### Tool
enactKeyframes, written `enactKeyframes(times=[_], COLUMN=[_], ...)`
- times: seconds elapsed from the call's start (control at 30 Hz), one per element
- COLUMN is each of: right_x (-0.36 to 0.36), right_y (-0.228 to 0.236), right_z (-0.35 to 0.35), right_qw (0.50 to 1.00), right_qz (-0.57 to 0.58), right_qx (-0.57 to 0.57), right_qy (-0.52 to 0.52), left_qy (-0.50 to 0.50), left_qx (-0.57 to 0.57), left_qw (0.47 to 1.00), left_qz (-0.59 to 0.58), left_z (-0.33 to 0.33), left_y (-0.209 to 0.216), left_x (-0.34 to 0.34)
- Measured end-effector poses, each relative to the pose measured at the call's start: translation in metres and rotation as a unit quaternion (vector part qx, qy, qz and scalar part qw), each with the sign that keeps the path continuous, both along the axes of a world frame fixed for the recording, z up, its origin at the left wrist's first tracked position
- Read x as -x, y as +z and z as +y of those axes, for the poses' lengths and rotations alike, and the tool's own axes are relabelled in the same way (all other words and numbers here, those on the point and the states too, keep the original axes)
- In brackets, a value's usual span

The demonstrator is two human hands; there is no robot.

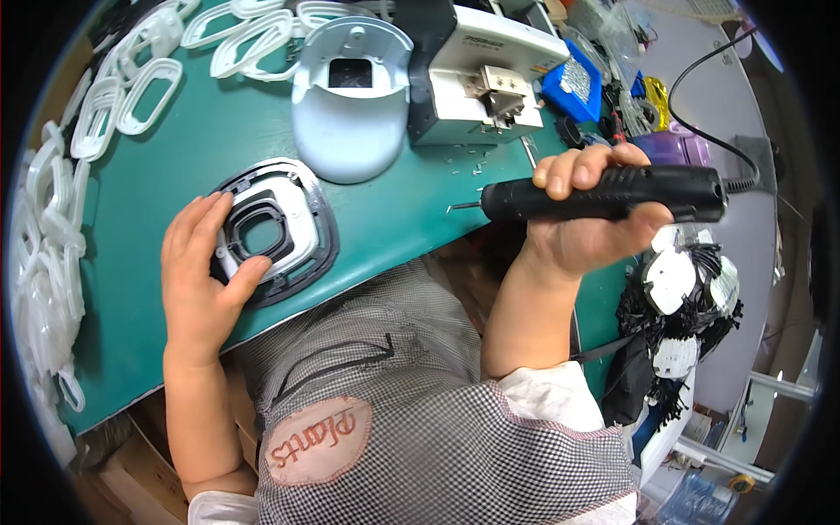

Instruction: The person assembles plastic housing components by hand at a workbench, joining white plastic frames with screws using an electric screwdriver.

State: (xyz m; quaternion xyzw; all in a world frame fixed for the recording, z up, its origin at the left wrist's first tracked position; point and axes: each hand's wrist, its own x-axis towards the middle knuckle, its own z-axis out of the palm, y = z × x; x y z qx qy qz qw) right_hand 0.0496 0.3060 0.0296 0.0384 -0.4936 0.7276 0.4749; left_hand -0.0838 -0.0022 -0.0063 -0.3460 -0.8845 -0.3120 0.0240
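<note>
My right hand is wrapped round a black electric screwdriver, raised over the front edge of the table. Its thin bit points left, with something small at the tip that I cannot make out. My left hand grips the left side of a plastic frame assembly, fingers and thumb pressed against its edge. A white ring sits inside a dark outer ring there, with a dark-rimmed opening in the middle. Beyond it, a pale blue plastic housing lies on the green mat.
A white and black screw feeder stands at the back, with loose screws on the mat before it. Beside it is a blue tray of screws. White plastic rings line the left and far edges. Black-tasselled white parts lie at right.
</note>
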Motion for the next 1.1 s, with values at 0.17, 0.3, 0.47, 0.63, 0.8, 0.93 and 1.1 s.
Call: enactKeyframes(times=[0.17,0.3,0.47,0.63,0.8,0.93,1.1], right_x=[0.011,0.022,0.035,0.044,0.054,0.062,0.093], right_y=[0.023,0.038,0.044,0.042,0.042,0.050,0.039], right_z=[-0.029,-0.057,-0.084,-0.095,-0.107,-0.124,-0.136], right_qw=[0.978,0.961,0.954,0.948,0.930,0.932,0.931], right_qz=[0.079,0.096,0.095,0.094,0.088,0.053,0.104], right_qx=[0.034,0.069,0.071,0.082,0.093,0.081,-0.092], right_qy=[0.191,0.252,0.275,0.293,0.345,0.350,0.337], left_qy=[-0.090,-0.102,-0.098,-0.077,-0.115,-0.096,-0.007], left_qx=[-0.136,-0.250,-0.323,-0.391,-0.333,-0.327,-0.082], left_qw=[0.983,0.882,0.688,0.661,0.908,0.905,0.997], left_qz=[0.082,-0.387,-0.642,-0.636,-0.227,-0.255,-0.009], left_z=[0.006,0.020,0.021,0.011,0.002,-0.013,-0.045], left_y=[0.016,0.033,0.022,0.015,0.008,0.019,0.011], left_x=[-0.011,-0.043,-0.049,-0.056,-0.056,-0.040,-0.001])
